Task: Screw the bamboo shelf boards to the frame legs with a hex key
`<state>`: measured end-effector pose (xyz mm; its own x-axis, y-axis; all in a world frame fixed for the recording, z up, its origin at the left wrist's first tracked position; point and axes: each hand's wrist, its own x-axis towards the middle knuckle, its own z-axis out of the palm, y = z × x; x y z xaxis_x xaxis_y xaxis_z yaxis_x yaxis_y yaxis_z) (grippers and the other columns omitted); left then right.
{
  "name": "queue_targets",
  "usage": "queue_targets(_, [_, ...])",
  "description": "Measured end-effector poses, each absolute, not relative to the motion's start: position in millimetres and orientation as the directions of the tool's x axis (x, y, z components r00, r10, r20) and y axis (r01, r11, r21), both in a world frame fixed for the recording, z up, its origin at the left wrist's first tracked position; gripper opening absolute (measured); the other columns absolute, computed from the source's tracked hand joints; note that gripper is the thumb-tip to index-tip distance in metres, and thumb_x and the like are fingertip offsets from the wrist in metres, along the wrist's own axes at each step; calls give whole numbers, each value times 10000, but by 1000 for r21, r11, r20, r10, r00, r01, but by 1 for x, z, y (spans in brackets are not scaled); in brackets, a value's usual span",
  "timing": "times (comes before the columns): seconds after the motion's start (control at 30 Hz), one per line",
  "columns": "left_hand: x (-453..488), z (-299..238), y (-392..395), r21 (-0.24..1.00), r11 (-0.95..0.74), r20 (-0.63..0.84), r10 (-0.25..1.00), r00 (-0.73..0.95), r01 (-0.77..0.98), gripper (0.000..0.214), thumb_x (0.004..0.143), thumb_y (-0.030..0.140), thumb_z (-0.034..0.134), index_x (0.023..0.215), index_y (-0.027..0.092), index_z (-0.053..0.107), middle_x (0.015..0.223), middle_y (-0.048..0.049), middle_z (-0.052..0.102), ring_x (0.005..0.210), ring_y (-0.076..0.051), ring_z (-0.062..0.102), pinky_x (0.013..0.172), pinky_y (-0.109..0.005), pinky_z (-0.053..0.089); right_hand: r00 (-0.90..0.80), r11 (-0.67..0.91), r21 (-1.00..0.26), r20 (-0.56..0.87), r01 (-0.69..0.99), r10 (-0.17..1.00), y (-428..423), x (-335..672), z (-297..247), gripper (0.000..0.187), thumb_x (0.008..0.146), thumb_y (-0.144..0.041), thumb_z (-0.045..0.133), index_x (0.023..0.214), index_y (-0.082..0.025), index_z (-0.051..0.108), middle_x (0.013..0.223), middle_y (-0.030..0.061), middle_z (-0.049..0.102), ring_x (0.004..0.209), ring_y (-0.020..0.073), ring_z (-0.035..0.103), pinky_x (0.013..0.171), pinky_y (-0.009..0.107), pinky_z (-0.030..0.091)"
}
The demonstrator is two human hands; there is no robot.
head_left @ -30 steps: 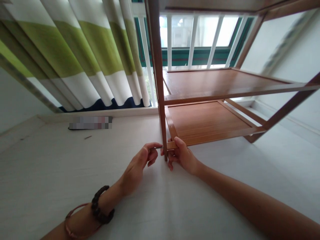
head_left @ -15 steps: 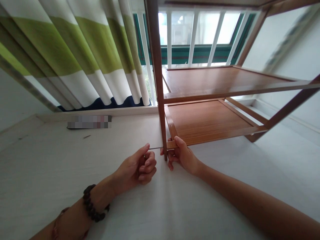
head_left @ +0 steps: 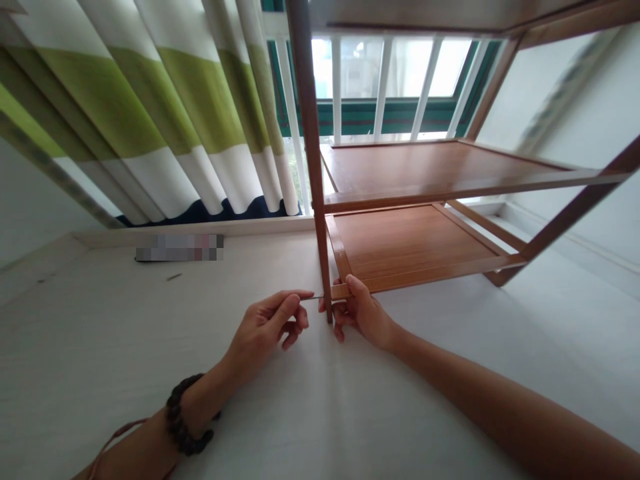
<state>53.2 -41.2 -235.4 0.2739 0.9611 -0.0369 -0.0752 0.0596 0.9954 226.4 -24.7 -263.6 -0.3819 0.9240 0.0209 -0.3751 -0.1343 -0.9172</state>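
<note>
A brown wooden shelf rack (head_left: 315, 160) stands on the pale floor before me. My left hand (head_left: 267, 321) pinches a thin metal hex key (head_left: 313, 297) between thumb and index finger; its far end meets the outer side of the rack's near leg (head_left: 324, 273). The other fingers are loosely curled. My right hand (head_left: 369, 313) is closed on the corner of the lowest shelf (head_left: 405, 237), with the thumb on top of its front rail (head_left: 343, 291) and fingers underneath and behind the leg. The joint between rail and leg is partly hidden by these fingers.
Above the lowest shelf is a middle shelf (head_left: 425, 167), with another board at the top. A striped curtain (head_left: 200, 100) hangs at the left beside a barred window (head_left: 357, 120). On the floor lie a blurred-out flat item (head_left: 175, 248) and a small thin piece (head_left: 174, 277).
My left hand has turned: its index finger now stretches along the hex key towards the leg, where before its fingers were curled in. My right hand keeps its grip. The view has shifted slightly.
</note>
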Motion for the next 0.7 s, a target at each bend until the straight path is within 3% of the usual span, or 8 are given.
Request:
queue_targets(0.1, [62,-232,-43,947,135,-53,960,274,-291,214,794,290,553,950,155,608,590,20,503,571,-67,456,548,-186,395,-376,-131,-923,16,-363,927,-25,226,-263,477,817,-576,281,764,-155,497,650,24,547,404,62,317,365,236,433])
queue_targets(0.17, [64,-229,-43,915,204,-104,953,284,-347,206,801,268,547,989,189,577,614,30,486,584,-63,446,565,-186,394,-375,-139,-922,8,-361,927,-26,227,-262,470,816,-578,284,768,-159,492,650,24,550,404,63,323,368,239,436])
queue_targets(0.37, [57,-227,-41,943,288,-234,930,283,-166,210,767,338,582,853,147,591,668,11,472,598,-78,459,499,-189,374,-380,-147,-924,-2,-353,925,-25,227,-264,477,818,-574,275,769,-156,499,609,21,538,402,71,321,363,241,429])
queue_targets(0.43, [51,-231,-40,983,178,-156,948,278,-56,214,786,342,553,873,153,602,661,10,478,572,-74,449,488,-192,372,-379,-152,-920,-3,-362,925,-25,228,-265,476,813,-583,284,775,-160,500,653,25,555,404,67,326,357,237,427])
queue_targets(0.5, [46,-235,-38,993,-82,58,963,262,84,179,805,294,533,914,179,617,689,4,501,565,-72,452,491,-195,378,-386,-161,-914,-5,-373,922,-24,228,-267,484,806,-592,291,782,-158,505,669,28,557,404,65,332,356,236,426])
queue_targets(0.6, [41,-241,-35,789,-545,439,824,359,285,206,819,181,498,952,216,652,799,-22,537,612,-71,493,549,-203,419,-400,-174,-909,-8,-380,916,-23,229,-270,492,803,-594,293,802,-152,510,631,20,537,397,64,326,357,235,425])
queue_targets(0.67, [40,-244,-33,645,-685,538,721,436,338,277,830,129,457,1011,235,637,833,-29,558,631,-68,521,576,-201,441,-403,-176,-908,-8,-382,915,-23,229,-270,478,805,-587,296,819,-157,504,637,15,540,392,61,317,357,236,424])
queue_targets(0.7, [41,-244,-33,630,-694,548,715,433,348,307,835,120,444,1068,241,602,818,-24,571,621,-67,532,562,-195,446,-400,-171,-906,-3,-387,917,-23,228,-269,469,806,-584,298,820,-160,498,656,17,549,392,58,313,354,236,424])
